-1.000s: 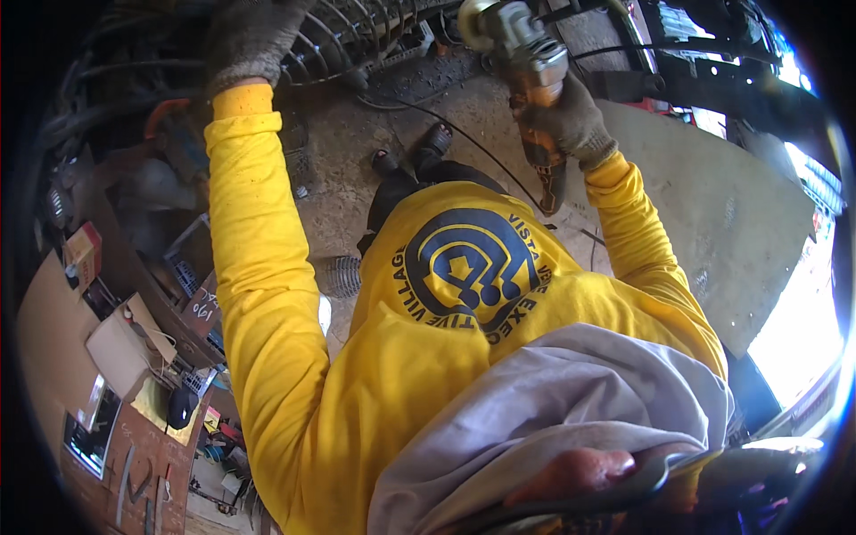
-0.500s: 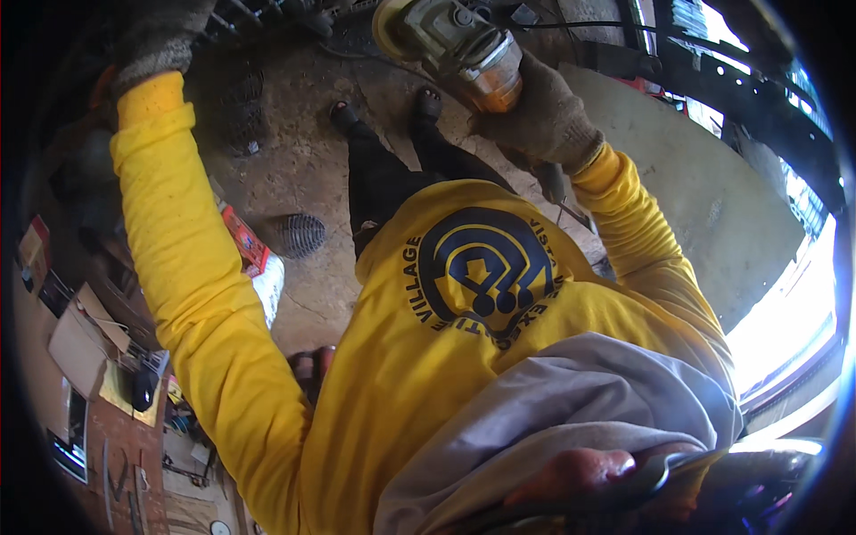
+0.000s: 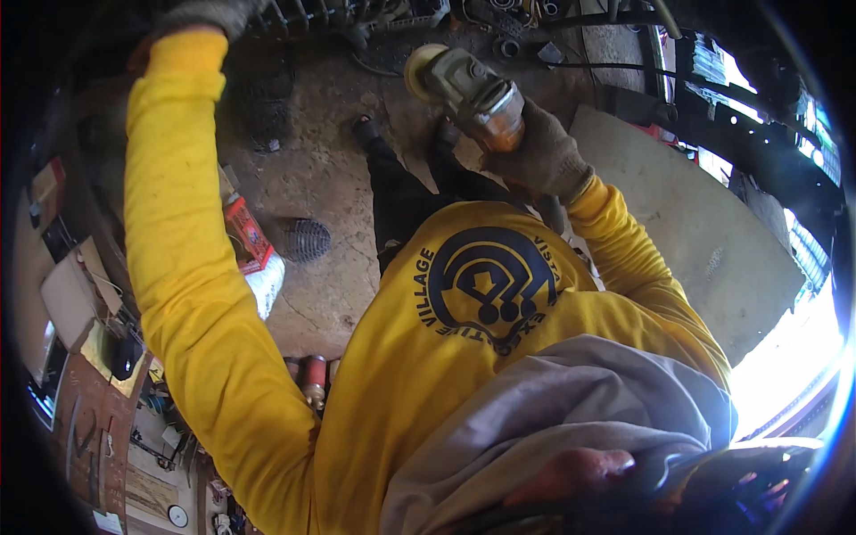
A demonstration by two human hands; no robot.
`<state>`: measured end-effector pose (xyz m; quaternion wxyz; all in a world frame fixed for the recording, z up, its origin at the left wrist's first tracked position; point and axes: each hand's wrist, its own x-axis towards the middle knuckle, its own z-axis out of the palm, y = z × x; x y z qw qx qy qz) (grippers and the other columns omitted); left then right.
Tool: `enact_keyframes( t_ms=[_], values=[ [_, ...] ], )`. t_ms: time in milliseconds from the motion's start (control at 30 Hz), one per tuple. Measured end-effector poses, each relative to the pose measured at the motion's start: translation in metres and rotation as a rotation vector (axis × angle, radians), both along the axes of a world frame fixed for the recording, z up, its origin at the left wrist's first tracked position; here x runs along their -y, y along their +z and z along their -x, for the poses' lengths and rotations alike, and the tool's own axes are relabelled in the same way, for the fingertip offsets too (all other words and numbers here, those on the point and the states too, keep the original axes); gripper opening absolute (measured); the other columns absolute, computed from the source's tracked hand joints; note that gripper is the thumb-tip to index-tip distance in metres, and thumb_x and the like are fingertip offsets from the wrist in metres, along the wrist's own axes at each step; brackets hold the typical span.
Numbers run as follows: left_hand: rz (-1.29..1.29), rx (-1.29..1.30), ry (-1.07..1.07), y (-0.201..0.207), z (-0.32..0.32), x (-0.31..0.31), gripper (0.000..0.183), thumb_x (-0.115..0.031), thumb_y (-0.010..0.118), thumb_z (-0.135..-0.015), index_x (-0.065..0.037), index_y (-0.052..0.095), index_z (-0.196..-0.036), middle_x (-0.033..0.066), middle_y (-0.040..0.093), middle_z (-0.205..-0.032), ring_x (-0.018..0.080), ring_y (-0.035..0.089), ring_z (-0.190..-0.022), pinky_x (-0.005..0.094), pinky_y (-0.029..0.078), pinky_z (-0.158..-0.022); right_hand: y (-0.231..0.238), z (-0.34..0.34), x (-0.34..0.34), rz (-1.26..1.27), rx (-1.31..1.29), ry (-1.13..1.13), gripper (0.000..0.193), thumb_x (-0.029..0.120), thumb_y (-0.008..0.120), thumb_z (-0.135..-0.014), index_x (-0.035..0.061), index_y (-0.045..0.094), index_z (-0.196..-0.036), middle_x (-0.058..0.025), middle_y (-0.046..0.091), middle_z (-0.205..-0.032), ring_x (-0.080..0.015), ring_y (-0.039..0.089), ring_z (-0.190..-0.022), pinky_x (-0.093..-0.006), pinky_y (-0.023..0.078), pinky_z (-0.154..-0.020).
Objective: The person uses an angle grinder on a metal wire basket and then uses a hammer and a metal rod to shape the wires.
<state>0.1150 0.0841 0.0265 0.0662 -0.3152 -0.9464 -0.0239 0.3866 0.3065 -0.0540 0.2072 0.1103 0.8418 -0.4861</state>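
My right hand (image 3: 546,153), in a grey-brown knit glove, is wrapped round the body of an angle grinder (image 3: 481,100). The grinder's pale round disc (image 3: 421,73) points up and to the left, apart from anything else. At the upper left edge, my left hand (image 3: 214,12) wears a similar glove and is partly cut off by the picture's rim. It is next to a dark row of metal bars (image 3: 299,16). Shadow hides its fingers, so what it touches is not clear.
A large flat sheet (image 3: 678,214) leans at my right. Dark cable (image 3: 597,66) runs across the top. On the floor lie a ribbed grey object (image 3: 308,240), a red box (image 3: 247,234) and a white bag (image 3: 265,285). A brown board (image 3: 87,406) with tools is at the left.
The grinder and my right hand sit slightly lower and farther right in the picture. My left hand has shifted up and to the right, with more of it cut off.
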Motion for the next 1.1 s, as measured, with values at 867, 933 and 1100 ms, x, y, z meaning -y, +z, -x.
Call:
enact_keyframes(
  t_ms=[867,933,1100],
  values=[
    [0.475,-0.015,-0.417,0.027,0.0,0.005,0.06,-0.039,0.087,-0.066,-0.016,0.069,-0.118,0.0133,0.03,-0.155,0.0383,0.051,-0.129,0.0428,0.041,-0.111,0.005,-0.021,0.038,-0.023,-0.02,-0.472,0.078,0.033,0.084,-0.066,0.0052,0.054,-0.132,-0.0181,0.066,-0.12,-0.0336,0.064,-0.112,-0.0411,0.049,-0.097],
    [0.154,0.194,-0.453,0.036,0.02,0.03,0.052,-0.036,0.087,-0.067,-0.011,0.071,-0.109,0.0144,0.037,-0.152,0.0353,0.05,-0.13,0.0395,0.041,-0.11,0.004,-0.026,0.039,-0.005,0.016,-0.507,0.078,0.033,0.084,-0.066,0.0047,0.054,-0.132,-0.0178,0.066,-0.121,-0.0331,0.064,-0.112,-0.0408,0.049,-0.098],
    [-0.15,0.222,-0.582,0.077,0.061,0.087,0.05,-0.03,0.087,-0.069,-0.004,0.071,-0.108,0.0175,0.042,-0.148,0.0325,0.054,-0.126,0.0361,0.044,-0.105,0.0,-0.026,0.043,0.052,-0.052,-0.526,0.078,0.032,0.084,-0.065,0.0036,0.054,-0.132,-0.017,0.066,-0.12,-0.0314,0.065,-0.11,-0.0396,0.049,-0.097]
  ],
)
